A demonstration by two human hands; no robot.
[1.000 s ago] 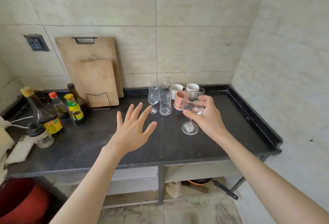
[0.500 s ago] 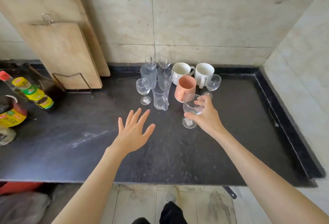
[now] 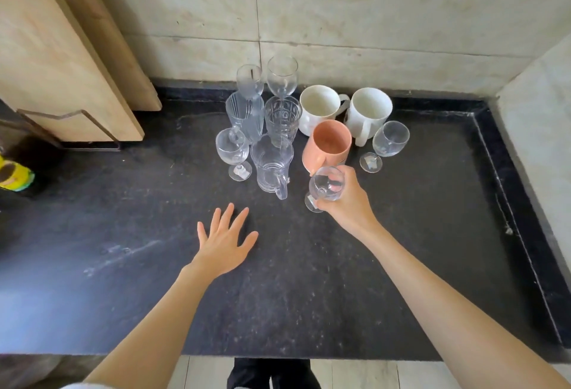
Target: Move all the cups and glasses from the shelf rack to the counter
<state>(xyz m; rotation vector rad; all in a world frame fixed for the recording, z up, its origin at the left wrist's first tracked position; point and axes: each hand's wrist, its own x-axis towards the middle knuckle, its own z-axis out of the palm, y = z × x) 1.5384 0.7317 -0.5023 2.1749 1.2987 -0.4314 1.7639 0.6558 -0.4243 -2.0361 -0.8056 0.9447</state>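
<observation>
A: Wine glass (image 3: 326, 186) in the right hand (image 3: 347, 203), at the front of the cluster just ahead of the pink mug (image 3: 329, 146). Its foot looks at or just above the tabletop (image 3: 401, 265); can't tell whether it touches.

B: Handling?

A: My read: light, thin, brittle, smooth enough to slip. Narrow foot and tall stem, so it tips easily. Take it round the bowl, or low on the stem, and lower it straight.

B: Grip?

A: Fingers closed round the bowl from the right and behind, thumb near the bowl's base. Forearm comes in from lower right, wrist roughly straight.

B: Other hand?

A: Left hand (image 3: 225, 242) holds nothing, fingers spread, palm down over bare tabletop, well apart from the glass mug (image 3: 272, 166).

B: Risk?

A: Clinking the pink mug; they're nearly touching.
</observation>
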